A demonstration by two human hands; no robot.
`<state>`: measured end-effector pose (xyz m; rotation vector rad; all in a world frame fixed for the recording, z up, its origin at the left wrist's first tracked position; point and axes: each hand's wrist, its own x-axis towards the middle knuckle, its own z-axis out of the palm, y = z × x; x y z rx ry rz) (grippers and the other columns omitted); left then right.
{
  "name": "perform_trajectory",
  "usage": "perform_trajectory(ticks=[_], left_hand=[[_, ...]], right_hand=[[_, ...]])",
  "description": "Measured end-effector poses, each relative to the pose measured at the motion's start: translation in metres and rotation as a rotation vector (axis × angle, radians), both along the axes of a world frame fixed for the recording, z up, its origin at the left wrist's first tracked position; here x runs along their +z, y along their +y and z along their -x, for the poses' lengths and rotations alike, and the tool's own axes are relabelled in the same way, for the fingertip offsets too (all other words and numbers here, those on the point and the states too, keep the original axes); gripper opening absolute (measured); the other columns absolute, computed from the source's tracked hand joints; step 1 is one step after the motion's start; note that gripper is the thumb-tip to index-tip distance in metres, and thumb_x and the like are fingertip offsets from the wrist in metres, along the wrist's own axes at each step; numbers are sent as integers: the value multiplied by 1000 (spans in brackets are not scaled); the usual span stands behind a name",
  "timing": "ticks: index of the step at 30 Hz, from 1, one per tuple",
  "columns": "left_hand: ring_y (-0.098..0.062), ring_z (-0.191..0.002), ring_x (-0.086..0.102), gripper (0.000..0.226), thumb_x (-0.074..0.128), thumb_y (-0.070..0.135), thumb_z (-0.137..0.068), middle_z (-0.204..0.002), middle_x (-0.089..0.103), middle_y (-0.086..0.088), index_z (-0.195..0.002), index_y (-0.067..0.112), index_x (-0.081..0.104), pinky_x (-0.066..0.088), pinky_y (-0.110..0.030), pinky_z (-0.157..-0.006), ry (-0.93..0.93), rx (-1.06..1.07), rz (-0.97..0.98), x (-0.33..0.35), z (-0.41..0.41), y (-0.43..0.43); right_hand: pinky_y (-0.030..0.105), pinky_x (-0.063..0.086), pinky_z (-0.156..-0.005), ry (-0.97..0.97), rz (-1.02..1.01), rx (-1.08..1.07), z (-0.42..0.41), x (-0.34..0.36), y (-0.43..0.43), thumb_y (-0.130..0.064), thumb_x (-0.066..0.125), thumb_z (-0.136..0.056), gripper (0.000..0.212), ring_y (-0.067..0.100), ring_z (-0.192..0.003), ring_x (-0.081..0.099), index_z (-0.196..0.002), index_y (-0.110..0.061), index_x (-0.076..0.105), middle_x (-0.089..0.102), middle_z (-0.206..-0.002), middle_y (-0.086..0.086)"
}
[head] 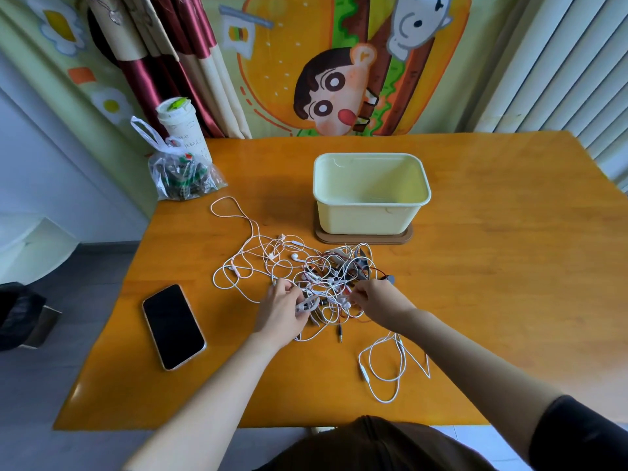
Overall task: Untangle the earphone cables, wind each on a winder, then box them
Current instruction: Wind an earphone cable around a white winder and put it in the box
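Tangle [319, 277] still mostly knotted, gripped in curled left hand [283, 309] and pinched by right hand [375, 300]; one cable [390, 367] freed, nothing wound, box [360, 217] unfilled.

A dark-screened phone [173, 326] lies face up on the orange wooden surface [492, 266], to the left of the fingers [285, 288] and a little nearer the person. Well beyond the fingers and to their left, a knotted clear plastic bag [183, 178] of dark and green items sits at the surface's far corner. A lidded white paper cup [181, 130] stands just behind it. Farther back hang a red-and-cream curtain [176, 56] and a cartoon wall cloth [339, 62].
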<state>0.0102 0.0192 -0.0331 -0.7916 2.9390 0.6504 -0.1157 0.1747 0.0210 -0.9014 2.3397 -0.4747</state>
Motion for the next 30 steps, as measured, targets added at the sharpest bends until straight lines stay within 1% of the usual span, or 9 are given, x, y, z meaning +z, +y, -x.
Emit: perform_trajectory(ticks=[2,8,11,15,18,21,23,27,30], left_hand=[[-14,-100,48,17,65,28,-87,-111,47,7,-87,18,52,43,-20,-67,82,28,-82,6,3,2],[-16,-97,53,13,65,28,-85,-99,57,7,-86,19,56,49,-39,-83,278,266,-280,31,14,11],[-17,-84,63,19,60,26,-90,-99,66,-1,-105,15,56,53,-28,-65,298,370,-566,49,22,18],[-24,-79,67,19,55,29,-95,-99,67,-7,-106,14,54,55,-39,-74,261,438,-839,63,24,25],[-19,-65,62,27,54,30,-96,-93,65,-8,-114,10,52,56,-37,-70,254,482,-1067,72,23,35],[-21,-68,61,27,53,28,-97,-92,63,-8,-113,6,51,56,-38,-74,259,477,-1170,78,25,41],[-19,-72,61,26,53,27,-97,-92,63,-7,-112,6,53,56,-35,-74,285,464,-1235,82,26,46],[-18,-73,59,17,51,22,-97,-85,61,-5,-102,8,58,52,-28,-68,322,423,-1321,91,26,53],[-19,-74,59,17,52,23,-97,-85,62,-6,-100,7,59,52,-26,-65,352,459,-1407,93,26,55]], right_hand=[[36,51,-67,9,4,-1,2,2,1,-14,46,-97,25,23,-68,60,-90,0,65,66,-78,6],[29,50,-64,48,39,-45,7,12,3,-19,43,-100,24,17,-70,61,-95,-7,64,71,-89,8],[35,54,-66,98,104,-96,11,16,3,-21,41,-100,24,22,-73,64,-100,-10,63,71,-86,8],[43,55,-69,140,200,-116,10,28,-1,-20,45,-98,21,27,-74,65,-97,-8,62,70,-82,9],[33,50,-64,181,370,-111,5,46,-10,-15,49,-96,16,22,-67,62,-91,-7,62,67,-77,4],[14,43,-56,120,516,-95,-7,62,-21,-12,50,-94,13,2,-53,56,-85,-15,59,65,-71,-7],[9,41,-52,78,510,-68,-12,63,-25,-10,49,-94,14,-1,-50,56,-85,-16,58,66,-73,-4],[8,40,-50,31,498,-130,-15,62,-23,-8,48,-94,14,-2,-46,55,-87,-14,58,63,-70,-1],[20,42,-62,77,473,-136,-13,64,-21,-10,49,-93,13,13,-61,56,-90,-11,62,60,-73,-1]])
